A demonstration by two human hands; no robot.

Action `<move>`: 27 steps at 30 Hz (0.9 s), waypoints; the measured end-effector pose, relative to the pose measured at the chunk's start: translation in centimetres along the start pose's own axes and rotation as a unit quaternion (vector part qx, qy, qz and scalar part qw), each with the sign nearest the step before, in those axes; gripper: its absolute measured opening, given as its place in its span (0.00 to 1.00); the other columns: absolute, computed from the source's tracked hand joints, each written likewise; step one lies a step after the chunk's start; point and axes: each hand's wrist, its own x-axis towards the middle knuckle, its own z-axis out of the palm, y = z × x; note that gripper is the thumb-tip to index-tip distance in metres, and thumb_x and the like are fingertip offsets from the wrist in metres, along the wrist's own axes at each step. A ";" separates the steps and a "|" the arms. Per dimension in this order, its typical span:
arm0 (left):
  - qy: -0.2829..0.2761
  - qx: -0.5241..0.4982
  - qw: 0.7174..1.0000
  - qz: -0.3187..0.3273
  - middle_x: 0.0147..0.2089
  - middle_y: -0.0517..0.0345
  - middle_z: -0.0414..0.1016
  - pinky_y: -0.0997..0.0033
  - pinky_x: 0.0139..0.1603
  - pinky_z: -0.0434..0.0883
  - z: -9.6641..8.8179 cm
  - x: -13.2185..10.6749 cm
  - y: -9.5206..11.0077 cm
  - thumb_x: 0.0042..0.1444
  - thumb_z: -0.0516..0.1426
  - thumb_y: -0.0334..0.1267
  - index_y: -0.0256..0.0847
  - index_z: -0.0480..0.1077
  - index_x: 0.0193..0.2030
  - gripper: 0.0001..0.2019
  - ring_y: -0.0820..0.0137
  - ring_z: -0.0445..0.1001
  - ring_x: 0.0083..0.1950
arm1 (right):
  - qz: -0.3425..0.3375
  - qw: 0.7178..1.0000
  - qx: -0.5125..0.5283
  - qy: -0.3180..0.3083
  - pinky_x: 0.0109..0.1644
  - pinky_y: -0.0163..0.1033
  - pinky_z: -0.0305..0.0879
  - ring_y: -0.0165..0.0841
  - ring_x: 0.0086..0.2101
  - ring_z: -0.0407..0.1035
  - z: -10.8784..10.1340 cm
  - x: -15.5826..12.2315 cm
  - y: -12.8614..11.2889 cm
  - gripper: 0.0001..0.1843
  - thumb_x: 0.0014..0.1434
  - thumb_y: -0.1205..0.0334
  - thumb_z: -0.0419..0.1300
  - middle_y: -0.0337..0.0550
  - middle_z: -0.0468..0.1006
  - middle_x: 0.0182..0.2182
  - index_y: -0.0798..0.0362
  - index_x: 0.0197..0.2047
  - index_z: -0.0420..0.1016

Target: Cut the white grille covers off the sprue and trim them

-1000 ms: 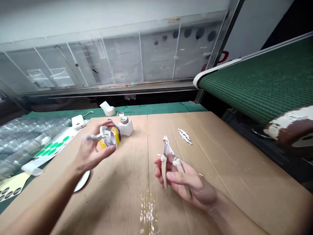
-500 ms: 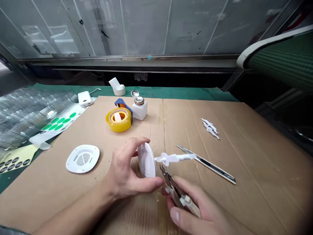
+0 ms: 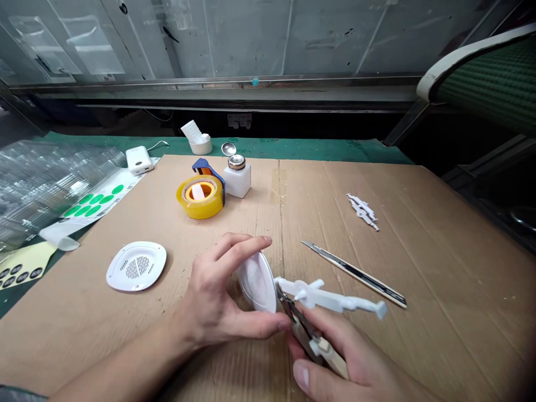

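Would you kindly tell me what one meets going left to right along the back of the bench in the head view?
White box, tape roll, bottle, white plastic pieces.

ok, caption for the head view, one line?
Left hand holds a white plastic cover; right hand holds cutters at its plastic stem, on cardboard.

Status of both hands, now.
Left hand: closed, holding a white vented plastic cover.
Right hand: closed, holding side cutters.

White perforated plastic cover [image 3: 256, 282]
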 end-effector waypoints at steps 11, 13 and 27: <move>0.010 0.027 0.999 0.014 0.51 0.50 0.71 0.64 0.46 0.75 0.0 -0.1 0.0 0.41 0.70 0.55 0.46 0.65 0.61 0.40 0.62 0.74 0.49 | 0.018 0.999 0.046 -0.009 0.30 0.36 0.55 0.31 0.28 0.59 -0.1 0.2 -0.5 0.08 0.53 0.56 0.59 0.37 0.65 0.27 0.49 0.34 0.68; 0.014 0.031 0.999 0.020 0.50 0.51 0.71 0.64 0.45 0.75 0.0 0.0 -0.1 0.41 0.71 0.55 0.46 0.65 0.60 0.40 0.62 0.74 0.48 | 0.025 0.998 0.065 -0.005 0.29 0.36 0.55 0.31 0.27 0.58 -0.1 0.2 -0.5 0.09 0.51 0.55 0.60 0.37 0.64 0.26 0.49 0.35 0.70; 0.021 -0.004 1.000 0.023 0.46 0.53 0.73 0.66 0.44 0.73 0.1 0.6 -0.5 0.36 0.72 0.56 0.43 0.70 0.55 0.39 0.65 0.74 0.44 | 0.008 0.998 0.069 0.002 0.37 0.39 0.59 0.34 0.32 0.62 -0.4 0.2 -1.4 0.08 0.46 0.60 0.60 0.38 0.67 0.28 0.49 0.33 0.73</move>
